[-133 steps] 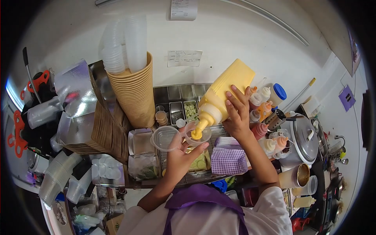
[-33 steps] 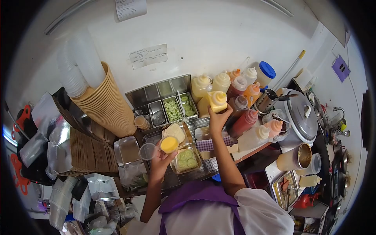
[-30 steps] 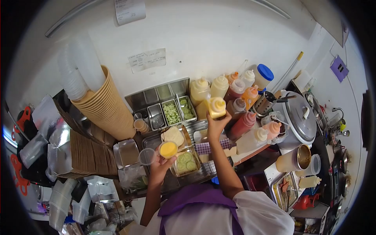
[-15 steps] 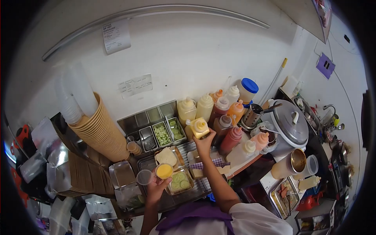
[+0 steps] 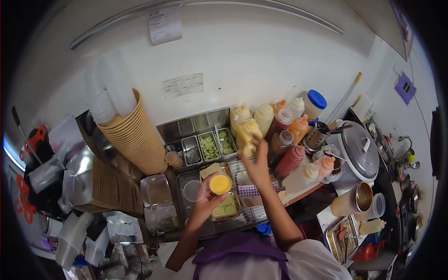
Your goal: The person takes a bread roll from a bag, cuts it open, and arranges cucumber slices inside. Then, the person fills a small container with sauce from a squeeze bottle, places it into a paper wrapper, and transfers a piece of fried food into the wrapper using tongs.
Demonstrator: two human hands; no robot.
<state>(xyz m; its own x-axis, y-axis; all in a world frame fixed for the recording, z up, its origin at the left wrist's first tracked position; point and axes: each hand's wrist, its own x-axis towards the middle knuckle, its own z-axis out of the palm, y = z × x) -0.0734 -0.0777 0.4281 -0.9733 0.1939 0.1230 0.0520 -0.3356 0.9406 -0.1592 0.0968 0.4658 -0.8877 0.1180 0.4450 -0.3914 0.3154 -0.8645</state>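
Observation:
My left hand [image 5: 208, 201] grips a small clear sauce cup [image 5: 220, 185] filled with yellow sauce. A clear round lid [image 5: 192, 191] is beside that hand; whether it joins the cup, I cannot tell. Thumb and fingers apart, my right hand [image 5: 256, 163] is close against a yellow squeeze bottle [image 5: 247, 134] among the other bottles. Any contact there is unclear. Below the cup, cucumber slices [image 5: 226, 208] lie in a small open box. A slice of bread [image 5: 212, 171] shows partly behind the cup.
Metal pans of chopped cucumber [image 5: 209, 146] stand behind the tray. Several sauce bottles [image 5: 290, 161] crowd the right, beside a large lidded pot [image 5: 357, 151]. Stacked paper cups [image 5: 135, 137] and folded brown boxes [image 5: 112, 186] are at left. A checkered paper liner [image 5: 254, 190] lies near my right forearm.
The yellow squeeze bottle has gone from my right hand's hold over the tray back to the row of bottles, and the fingers have spread. My left hand still holds the cup. The view has shifted.

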